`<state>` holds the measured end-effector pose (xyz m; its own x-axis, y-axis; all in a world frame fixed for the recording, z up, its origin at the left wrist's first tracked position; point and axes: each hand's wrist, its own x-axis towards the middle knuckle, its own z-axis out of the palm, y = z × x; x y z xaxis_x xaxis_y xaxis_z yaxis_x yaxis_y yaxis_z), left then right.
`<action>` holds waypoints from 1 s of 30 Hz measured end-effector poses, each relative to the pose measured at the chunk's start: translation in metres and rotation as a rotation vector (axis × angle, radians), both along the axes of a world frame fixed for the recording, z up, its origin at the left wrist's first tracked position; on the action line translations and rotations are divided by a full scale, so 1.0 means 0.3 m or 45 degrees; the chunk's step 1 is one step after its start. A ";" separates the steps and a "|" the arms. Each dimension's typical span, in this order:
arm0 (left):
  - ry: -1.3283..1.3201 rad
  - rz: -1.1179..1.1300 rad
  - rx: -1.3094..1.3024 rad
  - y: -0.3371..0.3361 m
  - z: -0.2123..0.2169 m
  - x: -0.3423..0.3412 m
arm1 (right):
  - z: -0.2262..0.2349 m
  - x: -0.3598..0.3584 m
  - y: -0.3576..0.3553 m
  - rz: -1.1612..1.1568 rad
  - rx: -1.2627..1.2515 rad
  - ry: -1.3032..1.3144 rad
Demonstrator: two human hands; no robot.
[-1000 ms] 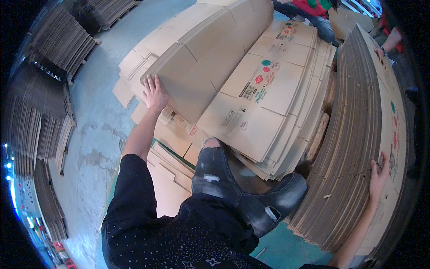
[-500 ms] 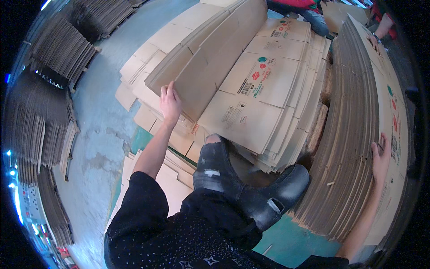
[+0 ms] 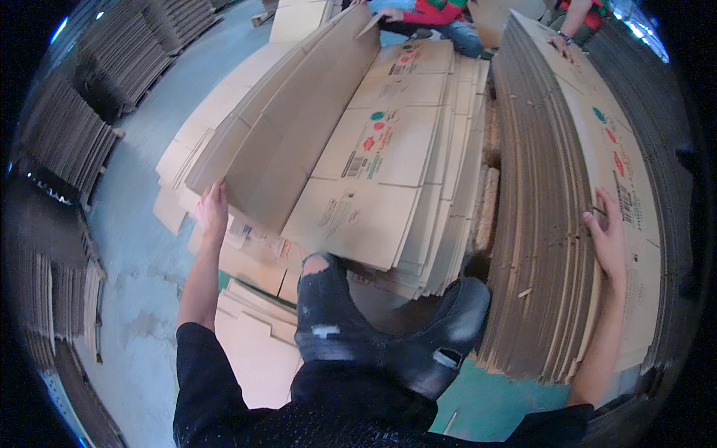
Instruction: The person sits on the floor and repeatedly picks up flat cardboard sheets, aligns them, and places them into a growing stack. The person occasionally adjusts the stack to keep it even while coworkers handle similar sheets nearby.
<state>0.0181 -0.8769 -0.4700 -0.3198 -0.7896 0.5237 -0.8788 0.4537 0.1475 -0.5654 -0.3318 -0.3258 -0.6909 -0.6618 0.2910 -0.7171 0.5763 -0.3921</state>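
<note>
On the left, my left hand (image 3: 213, 210) is closed on the near corner of a raised cardboard sheet (image 3: 299, 127), which leans up along the left side of a low stack. Printed flattened boxes (image 3: 351, 205) lie on that stack with uneven edges. My right hand (image 3: 608, 233) rests on the inner edge of the top printed sheet (image 3: 631, 269) of a tall stack at right, thumb apart from the fingers. The brown layered edges of this tall cardboard stack (image 3: 541, 201) face my knees. At its far end, another person's hand (image 3: 562, 43) touches the same top sheet.
Another hand (image 3: 390, 15) is at the far end of the raised sheet, beside a red-sleeved person (image 3: 441, 13). More cardboard (image 3: 258, 340) lies by my left leg. Dark cardboard stacks (image 3: 52, 153) line the left side across the grey floor (image 3: 142, 246).
The view has shifted, so the stacks sit further left and lower. The raised sheet leans further left with my left hand on it. My right hand stays on the tall stack's top sheet.
</note>
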 end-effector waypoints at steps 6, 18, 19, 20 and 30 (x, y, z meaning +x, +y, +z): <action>-0.524 0.120 -0.095 -0.016 0.015 0.008 | 0.020 0.040 -0.016 -0.018 0.002 -0.014; -0.260 0.030 -0.160 0.093 0.023 -0.087 | 0.010 0.050 -0.030 -0.045 -0.041 -0.012; -0.282 0.029 -0.137 0.131 0.028 -0.139 | 0.011 0.051 -0.032 -0.032 -0.058 -0.044; -0.208 -0.128 -0.045 0.183 0.032 -0.185 | 0.013 0.051 -0.031 -0.031 -0.060 -0.051; -0.572 0.189 0.325 0.207 -0.056 -0.125 | 0.017 0.033 -0.032 -0.025 -0.083 -0.191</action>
